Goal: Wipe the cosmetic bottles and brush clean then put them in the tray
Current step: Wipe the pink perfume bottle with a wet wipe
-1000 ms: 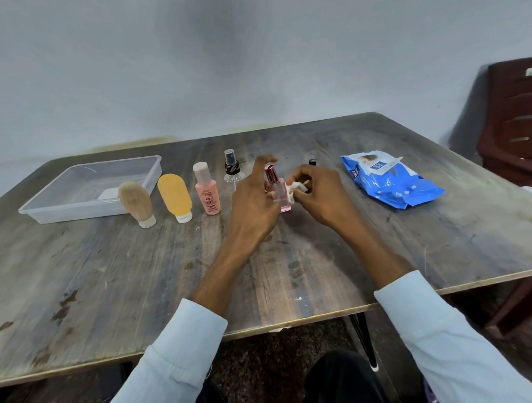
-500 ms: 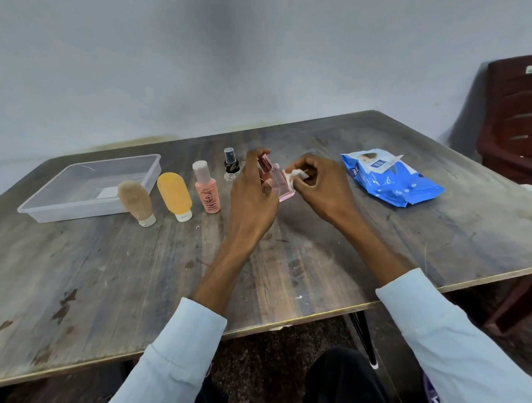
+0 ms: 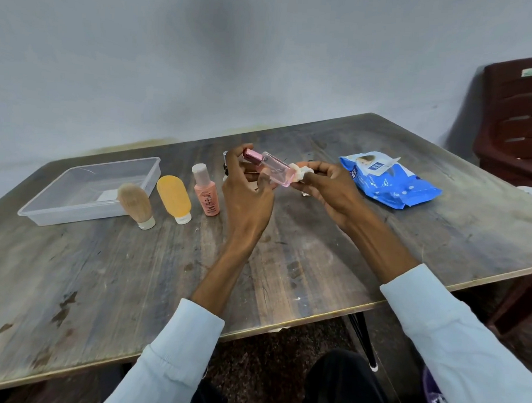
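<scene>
My left hand [image 3: 246, 194] holds a small pink bottle [image 3: 275, 169] with a shiny pink cap, tilted almost flat above the table. My right hand [image 3: 329, 189] pinches a folded white wipe [image 3: 302, 173] against the bottle's bottom end. On the table to the left stand a fluffy brush [image 3: 135, 202], an orange tube [image 3: 174, 197] and a peach bottle [image 3: 205, 191]. A small clear bottle with a dark cap is mostly hidden behind my left hand. The clear plastic tray [image 3: 86, 175] lies at the far left, with only a white label inside.
A blue wipes pack [image 3: 387, 183] with its flap open lies to the right on the worn wooden table [image 3: 164, 273]. A dark red plastic chair [image 3: 518, 121] stands beyond the table's right corner. The wall runs close behind the table.
The pink bottle has been lifted off the table and tipped from upright to nearly horizontal, cap to the left. My right hand's wipe has moved to the bottle's bottom end.
</scene>
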